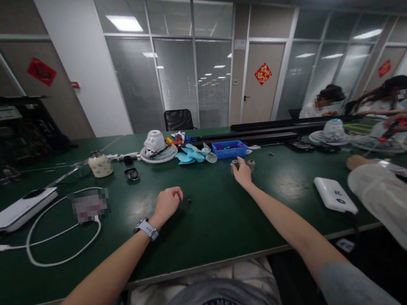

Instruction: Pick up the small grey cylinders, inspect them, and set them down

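My left hand rests on the green table as a loose fist, a watch on its wrist. A tiny dark part lies just right of its knuckles. My right hand is stretched far forward, its fingers closing on a small grey cylindrical part; a second small round part lies beside it. Beyond them sit a blue parts tray, loose light-blue fan blades and a white fan housing with its grille.
A white power bank and looped white cable lie at left, with a cream jar and a black ring. A white box lies at right. A neighbour's white sleeve and other people work at the right.
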`<state>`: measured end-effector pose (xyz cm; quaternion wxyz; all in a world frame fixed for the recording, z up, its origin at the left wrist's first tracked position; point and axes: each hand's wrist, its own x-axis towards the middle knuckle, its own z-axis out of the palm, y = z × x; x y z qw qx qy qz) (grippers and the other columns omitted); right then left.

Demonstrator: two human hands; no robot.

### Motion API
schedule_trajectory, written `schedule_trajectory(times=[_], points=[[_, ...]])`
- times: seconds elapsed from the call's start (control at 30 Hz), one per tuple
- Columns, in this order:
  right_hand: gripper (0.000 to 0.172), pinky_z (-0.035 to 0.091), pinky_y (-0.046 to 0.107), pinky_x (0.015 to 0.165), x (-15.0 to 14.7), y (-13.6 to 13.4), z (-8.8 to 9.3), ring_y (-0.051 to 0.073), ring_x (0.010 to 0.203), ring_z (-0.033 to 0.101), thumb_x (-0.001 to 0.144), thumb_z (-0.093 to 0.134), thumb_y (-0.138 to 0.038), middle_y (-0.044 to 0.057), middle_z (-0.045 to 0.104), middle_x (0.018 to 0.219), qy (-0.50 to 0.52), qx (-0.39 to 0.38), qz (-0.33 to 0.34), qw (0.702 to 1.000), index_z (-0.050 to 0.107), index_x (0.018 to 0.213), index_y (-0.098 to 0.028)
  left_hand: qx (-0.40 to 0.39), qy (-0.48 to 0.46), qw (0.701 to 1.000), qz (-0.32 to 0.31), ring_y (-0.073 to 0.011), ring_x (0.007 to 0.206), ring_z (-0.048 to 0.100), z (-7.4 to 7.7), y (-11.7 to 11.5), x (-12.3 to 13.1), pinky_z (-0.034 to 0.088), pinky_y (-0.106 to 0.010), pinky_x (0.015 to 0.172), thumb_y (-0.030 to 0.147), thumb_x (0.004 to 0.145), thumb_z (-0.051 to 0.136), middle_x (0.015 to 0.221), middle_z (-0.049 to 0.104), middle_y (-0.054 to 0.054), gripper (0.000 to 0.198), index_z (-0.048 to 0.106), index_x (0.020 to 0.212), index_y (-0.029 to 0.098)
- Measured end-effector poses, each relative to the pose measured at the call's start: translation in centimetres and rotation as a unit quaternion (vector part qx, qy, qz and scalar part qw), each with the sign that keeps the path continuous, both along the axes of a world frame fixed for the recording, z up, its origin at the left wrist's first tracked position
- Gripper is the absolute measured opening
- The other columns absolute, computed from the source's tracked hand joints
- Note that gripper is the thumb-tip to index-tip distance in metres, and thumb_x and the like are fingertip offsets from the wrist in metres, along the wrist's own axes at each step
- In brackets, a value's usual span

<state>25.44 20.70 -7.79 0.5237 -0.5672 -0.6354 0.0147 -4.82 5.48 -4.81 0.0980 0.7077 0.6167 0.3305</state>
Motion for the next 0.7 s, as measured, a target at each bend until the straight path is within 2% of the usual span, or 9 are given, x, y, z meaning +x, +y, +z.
schedule_trajectory(times=[0.1, 0.23, 0.33, 0.47, 0.57, 0.63, 0.7], points=[[0.048, 0.033, 0.049, 0.105, -2.2, -3.0, 1.2, 0.029, 0.128, 0.047, 0.088, 0.052, -0.038, 0.021, 0.047, 0.139, -0.103, 0.058, 0.046, 0.992, 0.052, 0.129, -0.012, 0.002, 0.003, 1.0, 0.004, -0.0163, 0.06, 0.056, -0.1, 0.1, -0.1, 0.034, -0.026, 0.058, 0.016, 0.073, 0.037, 0.061, 0.062, -0.001, 0.027, 0.06, 0.06, 0.021], [0.029, 0.032, 0.048, 0.107, -6.7, -7.7, 2.0, 0.023, 0.126, 0.05, 0.091, 0.051, -0.041, 0.009, 0.058, 0.131, -0.204, 0.033, 0.238, 0.949, 0.068, 0.11, -0.026, 0.003, 0.01, 1.0, 0.014, -0.0165, 0.06, 0.055, -0.2, 0.3, -0.2, 0.033, -0.026, 0.057, 0.015, 0.072, 0.038, 0.061, 0.062, -0.001, 0.026, 0.06, 0.059, 0.022], [0.025, 0.032, 0.049, 0.107, -9.6, -9.9, 1.5, 0.023, 0.127, 0.048, 0.088, 0.056, -0.046, 0.004, 0.06, 0.129, -0.239, 0.009, 0.312, 0.92, 0.072, 0.102, -0.032, 0.004, 0.015, 1.0, 0.02, -0.0167, 0.06, 0.055, -0.2, 0.3, -0.2, 0.033, -0.026, 0.057, 0.015, 0.072, 0.038, 0.061, 0.062, -0.001, 0.026, 0.06, 0.059, 0.022], [0.024, 0.033, 0.049, 0.106, -11.5, -10.8, 0.7, 0.026, 0.129, 0.046, 0.083, 0.063, -0.046, 0.005, 0.058, 0.131, -0.269, -0.015, 0.325, 0.907, 0.073, 0.1, -0.033, 0.003, 0.015, 1.0, 0.018, -0.0163, 0.059, 0.054, -0.1, 0.2, -0.1, 0.032, -0.025, 0.056, 0.015, 0.073, 0.038, 0.06, 0.062, -0.001, 0.026, 0.06, 0.061, 0.022], [0.018, 0.036, 0.045, 0.102, -11.7, -10.8, 0.8, 0.025, 0.125, 0.049, 0.083, 0.066, -0.041, 0.004, 0.064, 0.124, -0.283, -0.014, 0.325, 0.902, 0.074, 0.096, -0.032, 0.001, 0.014, 1.0, 0.007, -0.0163, 0.06, 0.054, -0.2, 0.2, 0.0, 0.033, -0.025, 0.057, 0.017, 0.074, 0.037, 0.059, 0.061, -0.001, 0.026, 0.06, 0.062, 0.021], [0.015, 0.037, 0.042, 0.1, -10.9, -10.5, 1.5, 0.023, 0.12, 0.053, 0.084, 0.065, -0.038, 0.002, 0.068, 0.115, -0.278, -0.003, 0.302, 0.912, 0.074, 0.093, -0.031, 0.002, 0.011, 1.0, -0.003, -0.0161, 0.06, 0.055, -0.3, 0.2, 0.0, 0.033, -0.025, 0.058, 0.017, 0.074, 0.037, 0.06, 0.061, -0.001, 0.027, 0.06, 0.062, 0.021], [0.015, 0.038, 0.039, 0.097, -9.1, -9.6, 2.7, 0.021, 0.111, 0.059, 0.086, 0.063, -0.034, 0.002, 0.072, 0.106, -0.255, 0.013, 0.248, 0.935, 0.074, 0.094, -0.029, 0.002, 0.007, 1.0, -0.008, -0.0159, 0.061, 0.055, -0.3, 0.2, 0.0, 0.034, -0.025, 0.059, 0.016, 0.074, 0.036, 0.061, 0.061, -0.001, 0.026, 0.059, 0.062, 0.021]])
